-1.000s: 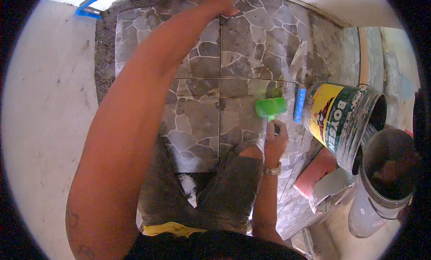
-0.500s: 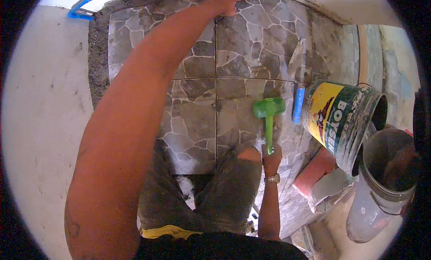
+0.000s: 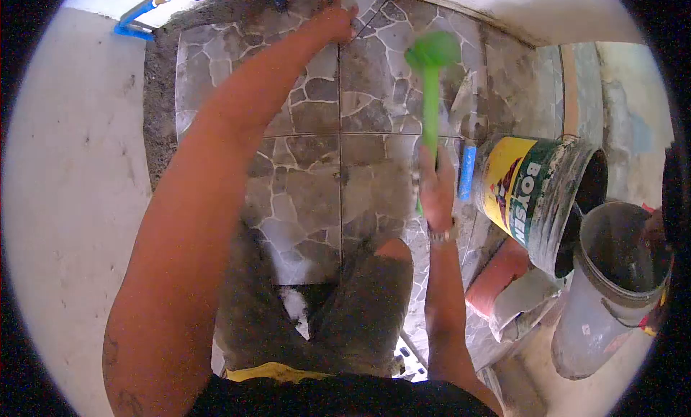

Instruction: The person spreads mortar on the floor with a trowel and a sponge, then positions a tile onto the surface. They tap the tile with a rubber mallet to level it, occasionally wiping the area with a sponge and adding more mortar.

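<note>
My right hand (image 3: 436,190) is wrapped round the handle of a green mallet (image 3: 432,51). The mallet is slightly blurred, its head over the far stone-patterned floor tiles (image 3: 374,104). My left arm reaches forward, and my left hand (image 3: 337,24) is low over the far tiles, close to their back edge. Its fingers are too small and blurred to show whether they grip anything. A thin dark line (image 3: 372,16) runs slantwise beside those fingers. To the right of my right hand lies a trowel with a blue handle (image 3: 467,173).
A tipped Boysen paint bucket (image 3: 529,194) lies on the right, beside a grey bucket (image 3: 604,302). A red and white sack (image 3: 507,287) is near them. Rough mortar (image 3: 162,122) borders the tiles on the left. Blue pipe (image 3: 137,21) stands at the far left corner.
My right hand has raised the mallet and moved it forward, away from my knee. My left hand has shifted slightly left and nearer. Blue and red items have come into view at the top.
</note>
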The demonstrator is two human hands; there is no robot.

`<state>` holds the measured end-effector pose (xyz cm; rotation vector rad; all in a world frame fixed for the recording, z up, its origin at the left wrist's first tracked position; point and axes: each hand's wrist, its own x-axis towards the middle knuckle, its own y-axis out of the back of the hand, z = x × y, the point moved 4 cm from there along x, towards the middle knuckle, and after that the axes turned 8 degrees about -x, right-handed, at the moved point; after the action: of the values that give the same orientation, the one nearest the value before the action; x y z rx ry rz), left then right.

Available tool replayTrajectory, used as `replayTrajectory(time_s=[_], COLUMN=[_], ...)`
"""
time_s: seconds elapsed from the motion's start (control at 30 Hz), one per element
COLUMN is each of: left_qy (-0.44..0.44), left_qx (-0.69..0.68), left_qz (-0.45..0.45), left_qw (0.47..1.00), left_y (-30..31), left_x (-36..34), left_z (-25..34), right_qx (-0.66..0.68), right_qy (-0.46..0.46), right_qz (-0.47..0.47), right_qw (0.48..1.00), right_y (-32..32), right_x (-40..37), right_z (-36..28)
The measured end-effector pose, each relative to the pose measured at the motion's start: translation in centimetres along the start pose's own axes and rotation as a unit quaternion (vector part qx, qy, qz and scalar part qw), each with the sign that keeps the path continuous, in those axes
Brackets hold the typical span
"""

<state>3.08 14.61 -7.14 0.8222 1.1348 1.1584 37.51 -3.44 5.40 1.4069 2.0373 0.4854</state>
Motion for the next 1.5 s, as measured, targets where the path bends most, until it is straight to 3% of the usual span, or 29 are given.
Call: replayTrajectory(time_s=[0.07, 0.1, 0.17, 0.2, 0.27, 0.4, 0.5, 0.63, 0.8, 0.87, 0.93, 1.0, 1.1, 1.2, 1.3, 1.4, 1.5], left_qy=[-0.017, -0.026, -0.007, 0.003, 0.030, 0.028, 0.023, -0.031, -0.030, -0.057, -0.045, 0.005, -0.054, -0.083, 0.001, -0.095, -0.012], left_qx=[-0.010, -0.013, -0.056, -0.078, -0.071, -0.043, -0.032, -0.006, 0.082, 0.006, -0.043, -0.059, -0.077, -0.050, -0.105, -0.029, -0.041], left_qz=[0.044, 0.066, 0.051, 0.046, 0.064, -0.009, 0.087, 0.031, 0.174, 0.209, 0.171, 0.062, 0.151, 0.205, 0.061, 0.212, 0.123], left_qw=[0.999, 0.997, 0.997, 0.996, 0.995, 0.999, 0.995, 0.999, 0.981, 0.976, 0.983, 0.996, 0.984, 0.974, 0.993, 0.972, 0.992], left_y=[0.1, 0.3, -0.9, -1.1, 0.2, -0.4, -0.6, -0.8, 0.5, -2.3, -1.6, 0.3, 0.5, -0.9, -1.0, -0.9, -0.5], left_x=[-0.7, -0.9, -0.5, -0.2, -1.3, -0.3, -0.7, 0.0, -1.6, 1.2, 0.8, -1.2, -1.7, -1.0, -0.9, -1.3, -1.1], left_z=[-0.2, -0.3, -0.9, -1.3, -0.2, 0.1, 0.0, -0.5, 0.6, -2.2, -1.7, -0.5, -0.5, -1.2, -1.3, -1.3, -1.0], right_qx=[0.069, -0.006, -0.065, -0.049, -0.068, -0.077, -0.139, -0.117, -0.152, -0.156, -0.146, -0.117, -0.331, -0.178, -0.120, -0.150, -0.091], right_qy=[-0.068, 0.048, 0.157, 0.153, 0.206, 0.166, 0.219, 0.194, 0.164, 0.220, 0.227, 0.188, 0.361, 0.299, 0.110, 0.103, 0.152], right_qz=[-0.031, 0.001, 0.061, 0.089, 0.050, 0.066, 0.090, 0.097, 0.075, 0.095, 0.085, 0.048, 0.099, 0.092, 0.082, 0.078, 0.080], right_qw=[0.995, 0.999, 0.984, 0.983, 0.975, 0.981, 0.962, 0.969, 0.972, 0.958, 0.959, 0.974, 0.866, 0.933, 0.983, 0.980, 0.981], right_y=[-1.4, -2.2, -4.1, -4.8, -6.1, -8.0, -8.2, -8.4, -8.4, -8.8, -9.2, -9.9, -9.8, -8.5, -8.9, -10.3, -10.2], right_x=[2.7, 5.1, 9.1, 10.9, 13.9, 15.3, 15.5, 15.6, 15.8, 15.0, 15.1, 16.4, 16.0, 14.9, 13.4, 14.5, 15.0], right_z=[-3.2, -3.5, -3.8, -4.2, -4.5, -4.1, -4.4, -3.3, -3.3, -3.8, -3.0, -1.8, -3.1, -5.7, -7.0, -5.7, -5.5])
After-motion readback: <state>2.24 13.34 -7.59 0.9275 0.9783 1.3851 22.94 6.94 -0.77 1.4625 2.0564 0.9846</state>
